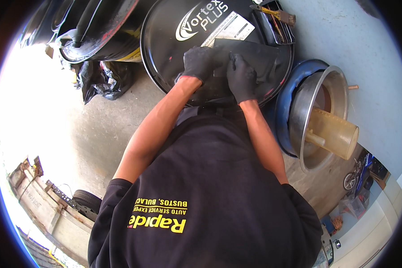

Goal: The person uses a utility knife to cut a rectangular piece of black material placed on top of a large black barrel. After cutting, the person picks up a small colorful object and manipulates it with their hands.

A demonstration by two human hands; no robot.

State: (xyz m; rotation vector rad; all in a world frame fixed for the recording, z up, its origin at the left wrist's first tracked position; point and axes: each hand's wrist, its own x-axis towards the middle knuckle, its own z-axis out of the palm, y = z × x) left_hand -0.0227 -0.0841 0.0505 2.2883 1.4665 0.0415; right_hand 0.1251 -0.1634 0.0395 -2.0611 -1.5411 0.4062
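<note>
My left hand [200,62] in black glove, fingers bent, pressing flat dark sheet [250,58] onto black drum lid [165,49]. My right hand [241,78] pinching sheet's near edge. Sheet's long axis runs toward lid's right rim; both hands equally near.

Both bare forearms reach forward from short black sleeves, converging toward each other. The left hand [200,62] wears a black glove, lies palm down with its fingers [210,52] curled and pointing right. The right hand [242,79], gloved in black too, sits just beside it, knuckles up, fingers bent and pressed downward. The two hands are nearly touching, wrists straight
</note>
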